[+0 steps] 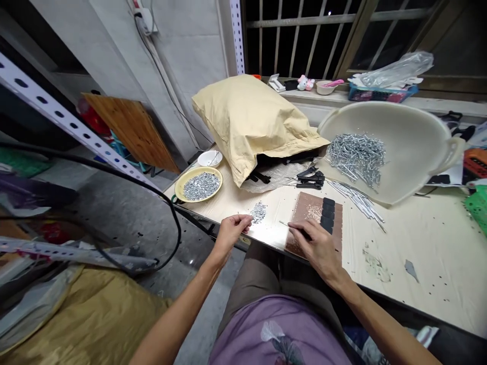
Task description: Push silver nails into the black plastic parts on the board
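Observation:
My left hand [233, 232] is closed in a pinch at the table's front edge, beside a small pile of tiny metal pieces [259, 213]. Whatever its fingertips hold is too small to make out. Over a brown board [302, 215], my right hand [316, 246] pinches a thin metal pin [283, 223], whose end points left toward the pile. Black rectangular pieces [327, 215] sit in a row along the board, near light crumbs. Long metal pins [359, 200] lie fanned out right of the board. Black parts with thin metal shafts [310, 178] rest behind it.
A yellow dish [218, 191] of small metal pieces and a white bowl [210, 158] stand at the left. A large tan sack [258, 111] lies open behind. At the back right, a big pale basin [411, 137] holds many metal pins. A black cable [177, 223] loops at left.

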A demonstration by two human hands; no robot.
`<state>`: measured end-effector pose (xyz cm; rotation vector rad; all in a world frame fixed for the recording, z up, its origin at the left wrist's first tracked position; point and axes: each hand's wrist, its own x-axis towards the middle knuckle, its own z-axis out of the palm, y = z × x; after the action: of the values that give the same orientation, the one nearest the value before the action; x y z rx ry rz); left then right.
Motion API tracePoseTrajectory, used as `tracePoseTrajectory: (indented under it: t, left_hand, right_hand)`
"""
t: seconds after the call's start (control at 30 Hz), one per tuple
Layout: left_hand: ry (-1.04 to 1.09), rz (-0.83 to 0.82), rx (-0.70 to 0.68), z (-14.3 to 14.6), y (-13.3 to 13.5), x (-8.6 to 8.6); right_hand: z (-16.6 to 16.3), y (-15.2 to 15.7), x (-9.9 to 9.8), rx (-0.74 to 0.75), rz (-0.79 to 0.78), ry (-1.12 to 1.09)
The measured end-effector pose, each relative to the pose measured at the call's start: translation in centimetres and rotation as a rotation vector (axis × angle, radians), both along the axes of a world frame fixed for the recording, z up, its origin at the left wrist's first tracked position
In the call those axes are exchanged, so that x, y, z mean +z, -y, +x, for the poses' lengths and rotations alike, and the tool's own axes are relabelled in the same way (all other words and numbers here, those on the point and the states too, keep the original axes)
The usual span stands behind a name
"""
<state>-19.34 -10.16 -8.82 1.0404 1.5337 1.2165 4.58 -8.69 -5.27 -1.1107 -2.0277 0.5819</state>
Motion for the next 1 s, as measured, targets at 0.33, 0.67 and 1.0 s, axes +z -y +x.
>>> tracePoseTrajectory:
  t: [0.33, 0.67, 1.0]
  left_hand:
    - [0.779, -0.126, -0.054, 5.1, 0.2, 2.9]
    - [0.752, -0.123, -0.058, 6.3, -0.2, 3.1]
    - [0.623, -0.019, -0.013, 7.0, -0.4, 2.8]
  right_hand:
    - [-1.3, -0.2, 1.6, 0.016, 0.171, 0.278]
    - [-0.7, 0.0, 1.9, -0.028, 0.239, 0.344]
    - [-0.7, -0.1, 1.2, -0.092, 0.314, 0.42]
